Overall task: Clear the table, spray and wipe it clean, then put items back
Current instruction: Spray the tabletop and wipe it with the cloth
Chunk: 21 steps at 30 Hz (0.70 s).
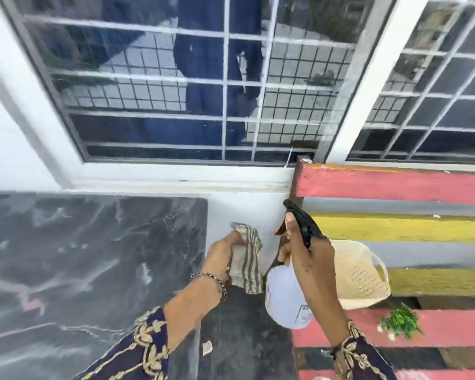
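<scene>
Left hand (222, 256) is bunched around the striped cloth (247, 266), fingers curled tight on it, with the cloth's loose end hanging toward the near side. Right hand (313, 270) grips the neck of the spray bottle (285, 300), and one finger is up by the black trigger head (305, 226). I can't tell if it's squeezing.

The bottle's long axis runs from the white body at the near end to the head at the far end, tilted, with the nozzle facing far-left.

Key relation: the dark marble table (80, 256) lies left of both hands, which sit in the gap just off its right edge. The left hand is nearer to it. The right hand is over the near-left corner of the striped bench (395, 185).

I read this as the spray step. The bottle needs to swing left and aim down at the slab, and the cloth follows.

Room: open to the left over the slab. The wall and the barred window (176, 91) close off the far edge. On the right, the bench holds a cream mesh basket (362, 275) and a green sprig (401, 322), both close behind the bottle, so don't back into them.
</scene>
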Each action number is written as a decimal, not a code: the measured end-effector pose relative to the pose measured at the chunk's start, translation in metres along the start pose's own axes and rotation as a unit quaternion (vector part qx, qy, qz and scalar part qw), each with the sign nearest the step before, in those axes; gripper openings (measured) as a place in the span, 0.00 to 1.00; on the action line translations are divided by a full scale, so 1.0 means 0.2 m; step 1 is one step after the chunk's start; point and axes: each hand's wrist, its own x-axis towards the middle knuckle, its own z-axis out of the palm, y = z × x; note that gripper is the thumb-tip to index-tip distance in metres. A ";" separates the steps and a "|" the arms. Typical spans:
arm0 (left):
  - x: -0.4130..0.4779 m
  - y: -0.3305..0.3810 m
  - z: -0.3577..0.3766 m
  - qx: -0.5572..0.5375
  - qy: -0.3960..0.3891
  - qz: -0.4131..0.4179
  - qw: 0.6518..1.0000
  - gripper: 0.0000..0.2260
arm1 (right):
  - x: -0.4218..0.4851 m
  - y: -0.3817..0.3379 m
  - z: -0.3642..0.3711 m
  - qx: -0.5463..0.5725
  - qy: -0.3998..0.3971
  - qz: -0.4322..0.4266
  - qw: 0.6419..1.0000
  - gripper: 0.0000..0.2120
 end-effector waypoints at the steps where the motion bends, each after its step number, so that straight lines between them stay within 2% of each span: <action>1: -0.05 0.03 -0.08 -0.011 -0.002 0.002 1.000 0.12 | -0.04 -0.03 0.06 0.022 -0.007 0.009 1.000 0.17; 6: -0.42 0.24 -0.81 -0.054 0.051 0.014 0.997 0.31 | -0.37 -0.29 0.58 0.091 -0.061 0.053 0.993 0.17; 12: -0.78 0.39 -1.39 -0.042 0.137 0.043 0.989 0.23 | -0.65 -0.52 1.14 0.107 -0.174 0.078 0.976 0.18; 15: -0.88 0.41 -1.64 -0.043 0.178 0.048 0.982 0.23 | -0.75 -0.61 1.41 0.106 -0.223 0.096 0.964 0.20; 18: -0.94 0.41 -1.84 -0.065 0.216 0.059 0.972 0.17 | -0.80 -0.64 1.64 0.092 -0.253 0.092 0.958 0.23; 21: -0.95 0.42 -2.03 -0.100 0.231 0.058 0.966 0.18 | -0.82 -0.65 1.85 0.094 -0.272 0.106 0.952 0.26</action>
